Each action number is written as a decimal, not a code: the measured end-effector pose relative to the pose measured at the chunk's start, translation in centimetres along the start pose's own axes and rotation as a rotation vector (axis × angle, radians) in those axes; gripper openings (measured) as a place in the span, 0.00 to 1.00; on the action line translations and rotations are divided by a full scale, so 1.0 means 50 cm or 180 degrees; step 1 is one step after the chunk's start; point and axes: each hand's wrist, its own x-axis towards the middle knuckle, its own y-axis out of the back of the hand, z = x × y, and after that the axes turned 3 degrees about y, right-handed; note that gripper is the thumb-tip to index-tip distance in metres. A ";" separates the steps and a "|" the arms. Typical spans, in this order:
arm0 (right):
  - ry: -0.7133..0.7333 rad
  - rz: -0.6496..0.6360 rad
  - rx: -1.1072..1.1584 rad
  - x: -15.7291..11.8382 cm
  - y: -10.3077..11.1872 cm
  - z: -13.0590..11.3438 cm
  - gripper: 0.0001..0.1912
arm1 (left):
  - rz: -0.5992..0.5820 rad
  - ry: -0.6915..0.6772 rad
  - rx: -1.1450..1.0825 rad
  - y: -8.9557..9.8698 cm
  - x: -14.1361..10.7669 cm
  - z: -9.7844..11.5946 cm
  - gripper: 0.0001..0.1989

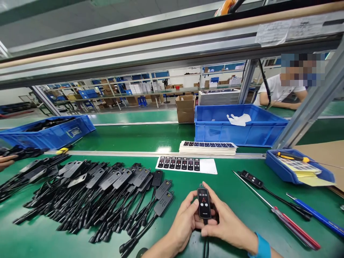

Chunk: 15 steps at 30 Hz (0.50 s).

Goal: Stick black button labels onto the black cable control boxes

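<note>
Between my two hands is a small black controller with a glossy labelled face, two pale buttons and a cable running down toward me. My left hand is closed around its left edge, thumb beside the buttons. Fingers of my right hand wrap its right side and lower end; a blue band circles that wrist. Ahead lies a sheet of black label stickers, its right part bare. Left of my hands, many grey-black controllers with cables lie in an overlapping row. Another labelled controller rests to the right.
A red-handled screwdriver and a blue tool lie at right, near a small blue tray. Behind are stacked label sheets, a large blue bin and a left bin. Another person's hand shows far left; someone sits behind at right.
</note>
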 end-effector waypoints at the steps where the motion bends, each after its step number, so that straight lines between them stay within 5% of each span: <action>1: -0.0003 0.0038 0.0105 0.001 0.000 -0.001 0.55 | 0.0018 -0.0047 0.0057 -0.001 0.000 0.000 0.29; 5: 0.0035 0.0340 0.0010 0.006 -0.003 0.001 0.36 | 0.0083 -0.0185 0.0518 -0.003 0.003 -0.009 0.32; 15: 0.0028 0.0525 -0.0019 0.012 -0.011 0.004 0.34 | 0.0002 0.0005 0.0236 0.000 0.010 -0.007 0.27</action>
